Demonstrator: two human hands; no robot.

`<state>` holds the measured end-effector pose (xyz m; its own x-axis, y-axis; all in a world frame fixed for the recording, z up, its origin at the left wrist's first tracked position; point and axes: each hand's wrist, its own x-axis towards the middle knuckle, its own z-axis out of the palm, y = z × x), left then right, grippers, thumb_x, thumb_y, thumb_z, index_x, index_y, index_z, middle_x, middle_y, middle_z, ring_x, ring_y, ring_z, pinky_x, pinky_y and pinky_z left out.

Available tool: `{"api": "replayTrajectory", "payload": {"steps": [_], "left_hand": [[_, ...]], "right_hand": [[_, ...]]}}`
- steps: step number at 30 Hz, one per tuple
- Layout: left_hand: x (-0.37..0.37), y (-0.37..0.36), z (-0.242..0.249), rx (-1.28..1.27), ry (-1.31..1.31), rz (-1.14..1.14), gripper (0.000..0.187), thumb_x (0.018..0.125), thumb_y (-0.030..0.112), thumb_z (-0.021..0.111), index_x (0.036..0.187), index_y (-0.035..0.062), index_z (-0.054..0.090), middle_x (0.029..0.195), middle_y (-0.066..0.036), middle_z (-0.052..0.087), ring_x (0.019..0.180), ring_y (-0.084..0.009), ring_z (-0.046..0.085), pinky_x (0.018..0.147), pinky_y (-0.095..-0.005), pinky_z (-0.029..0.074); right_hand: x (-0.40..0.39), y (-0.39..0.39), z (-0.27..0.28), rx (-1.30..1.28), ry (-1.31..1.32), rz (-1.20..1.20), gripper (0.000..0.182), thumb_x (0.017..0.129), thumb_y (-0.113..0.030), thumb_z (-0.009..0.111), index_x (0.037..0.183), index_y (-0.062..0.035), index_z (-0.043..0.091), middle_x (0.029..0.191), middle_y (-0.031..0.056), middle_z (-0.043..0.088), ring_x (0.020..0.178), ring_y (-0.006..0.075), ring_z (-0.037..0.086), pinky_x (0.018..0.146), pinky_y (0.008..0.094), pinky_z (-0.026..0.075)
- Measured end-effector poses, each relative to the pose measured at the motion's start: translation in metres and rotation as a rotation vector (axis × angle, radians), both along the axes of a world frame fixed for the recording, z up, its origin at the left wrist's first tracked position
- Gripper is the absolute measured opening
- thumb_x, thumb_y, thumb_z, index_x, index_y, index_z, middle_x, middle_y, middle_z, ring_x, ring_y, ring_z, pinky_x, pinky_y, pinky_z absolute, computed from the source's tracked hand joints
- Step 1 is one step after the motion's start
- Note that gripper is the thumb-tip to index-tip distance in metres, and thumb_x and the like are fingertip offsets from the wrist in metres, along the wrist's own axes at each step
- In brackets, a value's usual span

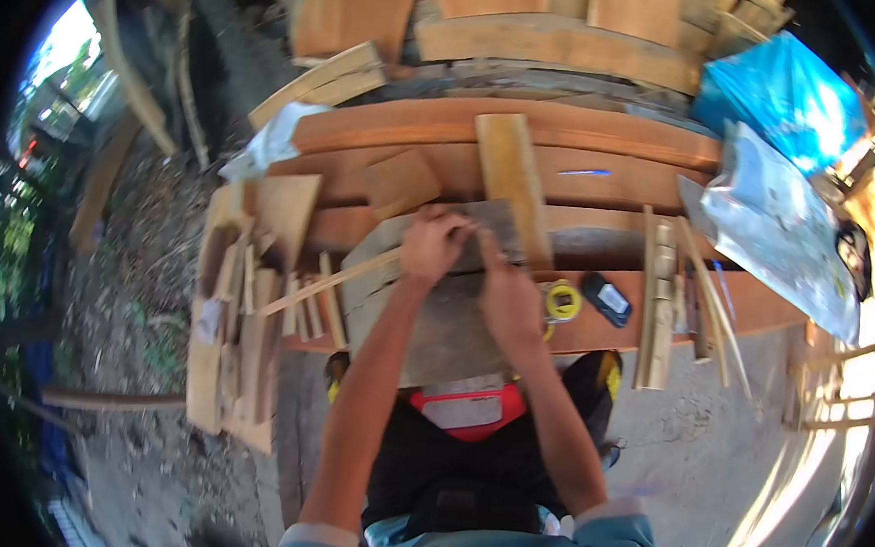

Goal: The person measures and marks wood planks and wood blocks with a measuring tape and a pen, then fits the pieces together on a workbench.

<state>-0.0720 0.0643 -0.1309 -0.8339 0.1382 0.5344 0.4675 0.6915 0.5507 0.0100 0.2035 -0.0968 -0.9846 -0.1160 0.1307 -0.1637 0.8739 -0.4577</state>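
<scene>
The strip [342, 280] slants across the left edge of the grey board [455, 320], its free end reaching left over the wood pieces [254, 292] at the table's left end. The left hand [434, 241] is closed on its other end, above the board. The right hand [509, 290] is just beside, over the board's right part; its grip is blurred, so I cannot tell what it holds. The board juts past the table's [756, 300] near edge. Right of it lie the tape measure [562, 300] and black device [606, 299], then the sticks [661, 307]. The pen [585, 171] lies towards the far edge, with bare plank around it.
</scene>
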Motion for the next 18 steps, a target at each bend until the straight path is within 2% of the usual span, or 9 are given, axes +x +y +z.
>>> {"api": "replayTrajectory", "payload": {"steps": [2, 3, 4, 7, 8, 10, 12, 15, 18], "left_hand": [[0.005, -0.002, 0.001, -0.055, 0.020, 0.031, 0.006, 0.074, 0.015, 0.070, 0.077, 0.0105, 0.068, 0.073, -0.009, 0.059, 0.075, -0.0305, 0.058, 0.068, -0.0406, 0.048], [0.008, 0.000, 0.003, -0.059, 0.011, 0.061, 0.006, 0.073, 0.015, 0.070, 0.077, 0.0103, 0.068, 0.074, -0.009, 0.059, 0.078, -0.0304, 0.058, 0.069, -0.0405, 0.048], [0.007, 0.000, 0.006, -0.046, 0.010, 0.079, 0.007, 0.073, 0.016, 0.070, 0.077, 0.0101, 0.068, 0.076, -0.009, 0.060, 0.080, -0.0302, 0.058, 0.070, -0.0405, 0.047], [0.008, 0.001, 0.007, 0.013, -0.044, 0.061, 0.007, 0.073, 0.016, 0.070, 0.076, 0.0103, 0.067, 0.078, -0.008, 0.060, 0.084, -0.0295, 0.057, 0.072, -0.0402, 0.047], [0.007, 0.000, 0.007, -0.002, -0.014, 0.042, 0.007, 0.074, 0.016, 0.070, 0.076, 0.0098, 0.067, 0.078, -0.008, 0.060, 0.082, -0.0294, 0.057, 0.071, -0.0403, 0.046], [0.006, 0.001, 0.008, 0.001, -0.014, 0.045, 0.007, 0.074, 0.016, 0.070, 0.076, 0.0097, 0.067, 0.078, -0.008, 0.060, 0.082, -0.0291, 0.057, 0.071, -0.0403, 0.046], [0.009, 0.001, 0.014, -0.035, -0.111, 0.067, 0.007, 0.074, 0.015, 0.070, 0.076, 0.0092, 0.067, 0.078, -0.008, 0.060, 0.082, -0.0284, 0.057, 0.073, -0.0403, 0.046], [0.005, 0.001, 0.004, -0.036, -0.012, 0.060, 0.007, 0.074, 0.015, 0.070, 0.076, 0.0091, 0.066, 0.077, -0.009, 0.060, 0.082, -0.0290, 0.058, 0.073, -0.0403, 0.046], [0.006, -0.009, 0.001, -0.051, -0.008, 0.037, 0.007, 0.073, 0.014, 0.070, 0.076, 0.0092, 0.066, 0.075, -0.010, 0.059, 0.081, -0.0300, 0.057, 0.074, -0.0408, 0.045]], "right_hand": [[0.053, 0.019, 0.005, -0.112, 0.002, 0.000, 0.070, 0.074, 0.004, 0.051, 0.139, -0.0120, 0.031, 0.086, 0.0240, 0.061, 0.070, 0.0370, 0.063, 0.058, 0.0435, 0.052], [0.077, 0.027, 0.016, -0.039, -0.089, -0.013, 0.070, 0.074, 0.004, 0.051, 0.139, -0.0123, 0.031, 0.087, 0.0245, 0.061, 0.071, 0.0370, 0.063, 0.057, 0.0443, 0.052], [0.085, 0.029, 0.014, -0.070, -0.106, -0.034, 0.069, 0.073, 0.004, 0.051, 0.138, -0.0123, 0.033, 0.086, 0.0232, 0.061, 0.070, 0.0368, 0.063, 0.058, 0.0444, 0.051], [0.039, 0.007, 0.008, -0.131, 0.087, -0.017, 0.063, 0.074, 0.006, 0.048, 0.134, -0.0096, 0.039, 0.074, 0.0237, 0.060, 0.065, 0.0396, 0.059, 0.056, 0.0458, 0.047], [0.017, -0.002, 0.015, -0.108, 0.006, -0.036, 0.063, 0.074, 0.006, 0.048, 0.134, -0.0091, 0.038, 0.074, 0.0256, 0.059, 0.067, 0.0410, 0.059, 0.058, 0.0464, 0.047], [0.014, -0.001, 0.012, -0.055, 0.061, -0.030, 0.065, 0.073, 0.002, 0.052, 0.135, -0.0105, 0.036, 0.074, 0.0225, 0.059, 0.067, 0.0390, 0.060, 0.059, 0.0453, 0.048], [0.039, 0.011, 0.002, -0.064, 0.092, 0.002, 0.068, 0.074, 0.000, 0.053, 0.137, -0.0119, 0.034, 0.074, 0.0208, 0.059, 0.066, 0.0386, 0.061, 0.058, 0.0448, 0.050], [0.074, 0.019, 0.014, 0.040, -0.071, -0.024, 0.068, 0.073, 0.000, 0.052, 0.138, -0.0123, 0.033, 0.072, 0.0206, 0.059, 0.063, 0.0390, 0.061, 0.056, 0.0454, 0.050], [0.007, -0.009, -0.003, -0.009, 0.049, -0.009, 0.067, 0.075, 0.000, 0.050, 0.138, -0.0153, 0.033, 0.072, 0.0221, 0.059, 0.062, 0.0392, 0.061, 0.055, 0.0460, 0.050]]}}
